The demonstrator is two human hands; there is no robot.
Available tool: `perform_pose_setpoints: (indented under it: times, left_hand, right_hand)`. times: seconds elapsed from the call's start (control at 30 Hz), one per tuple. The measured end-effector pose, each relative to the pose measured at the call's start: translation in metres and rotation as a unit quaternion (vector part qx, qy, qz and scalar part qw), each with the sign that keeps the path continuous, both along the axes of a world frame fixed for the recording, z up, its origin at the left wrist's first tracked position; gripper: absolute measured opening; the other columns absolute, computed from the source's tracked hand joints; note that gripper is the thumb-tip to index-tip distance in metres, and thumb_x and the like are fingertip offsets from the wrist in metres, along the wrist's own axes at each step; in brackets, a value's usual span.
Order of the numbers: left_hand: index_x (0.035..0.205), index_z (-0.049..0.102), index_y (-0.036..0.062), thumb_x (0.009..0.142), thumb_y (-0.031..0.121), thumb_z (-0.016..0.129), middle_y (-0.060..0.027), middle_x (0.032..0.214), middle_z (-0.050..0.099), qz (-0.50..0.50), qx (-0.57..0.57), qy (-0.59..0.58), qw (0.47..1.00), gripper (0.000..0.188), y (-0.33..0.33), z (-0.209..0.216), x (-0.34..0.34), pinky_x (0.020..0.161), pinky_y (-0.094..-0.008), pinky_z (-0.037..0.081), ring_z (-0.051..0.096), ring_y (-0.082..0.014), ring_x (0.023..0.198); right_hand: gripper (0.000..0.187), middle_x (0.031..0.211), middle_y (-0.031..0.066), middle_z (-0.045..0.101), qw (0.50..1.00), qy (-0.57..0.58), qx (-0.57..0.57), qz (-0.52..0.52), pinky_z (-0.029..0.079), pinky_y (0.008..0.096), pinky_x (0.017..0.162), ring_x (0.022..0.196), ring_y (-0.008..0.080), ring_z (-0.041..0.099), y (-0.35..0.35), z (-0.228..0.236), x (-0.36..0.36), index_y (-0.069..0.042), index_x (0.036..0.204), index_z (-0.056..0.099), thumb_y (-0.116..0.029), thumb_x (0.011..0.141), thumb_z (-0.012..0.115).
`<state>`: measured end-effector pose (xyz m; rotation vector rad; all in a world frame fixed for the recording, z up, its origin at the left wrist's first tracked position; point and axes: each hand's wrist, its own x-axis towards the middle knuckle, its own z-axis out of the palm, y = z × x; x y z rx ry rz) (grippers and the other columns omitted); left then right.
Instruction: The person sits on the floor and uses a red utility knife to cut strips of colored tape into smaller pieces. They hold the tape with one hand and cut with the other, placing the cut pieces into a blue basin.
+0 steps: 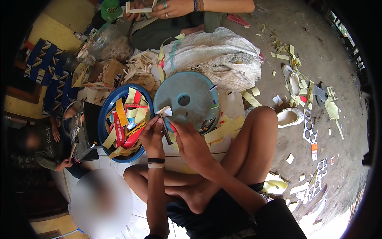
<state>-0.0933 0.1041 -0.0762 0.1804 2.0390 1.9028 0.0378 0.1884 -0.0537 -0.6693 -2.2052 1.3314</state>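
Observation:
My left hand (pixel 152 137) is closed in a pinch, its fingertips at the base of a small white folded piece (pixel 167 112) with a pale wood-coloured edge. A narrow dark strip (pixel 167 135) runs down between my two hands; which hand bears it is unclear. To its right, my right hand (pixel 193 147) is closed, with a bit of a red object (pixel 173 128) showing at the fingers; its kind is hidden. Both hands are over the near edge of a round blue-grey disc-shaped lid (pixel 167 89) with a central hole.
A blue basin (pixel 104 137) of coloured strips stands left of my hands. Beyond lie wooden sticks (pixel 141 67), a cardboard box (pixel 113 71) and a white woven sack (pixel 211 47). Another person's hands (pixel 173 8) hold a wooden frame. White shoes (pixel 289 118) and scraps lie right.

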Motion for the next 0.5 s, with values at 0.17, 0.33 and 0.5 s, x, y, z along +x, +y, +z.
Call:
perform_pose_setpoints:
  times: [0.17,0.33,0.5]
  left_hand:
    - [0.118,0.073,-0.0005,0.096,0.019,0.079,-0.0015,0.097,0.07,0.024,0.016,-0.044,0.999,0.031,0.003,0.001,0.002,0.065,-0.0242,0.052,0.061,-0.0081,0.08]
    - [0.115,0.075,0.0009,0.096,0.02,0.079,-0.0002,0.094,0.071,0.027,0.024,-0.063,0.997,0.028,0.005,0.001,0.003,0.062,-0.0227,0.048,0.061,-0.0071,0.078]
    - [0.114,0.075,0.0017,0.096,0.02,0.078,0.0005,0.093,0.072,0.029,0.033,-0.049,0.998,0.026,0.007,-0.001,0.004,0.061,-0.0222,0.046,0.059,-0.0057,0.074]
  right_hand:
    - [0.036,0.104,0.0244,0.062,0.999,-0.047,-0.012,-0.008,0.056,0.0549,0.075,0.09,0.0475,0.067,-0.002,-0.001,-0.007,-0.007,0.138,0.056,-0.01,0.103,0.055]
    - [0.037,0.105,0.0246,0.062,0.998,-0.045,-0.018,-0.03,0.057,0.0551,0.074,0.09,0.0476,0.067,-0.005,-0.003,-0.012,-0.007,0.138,0.056,-0.008,0.101,0.056]
    - [0.04,0.107,0.0248,0.061,0.997,-0.065,-0.029,-0.015,0.057,0.0551,0.075,0.091,0.0479,0.067,-0.005,0.002,-0.008,-0.007,0.141,0.053,-0.007,0.101,0.055]
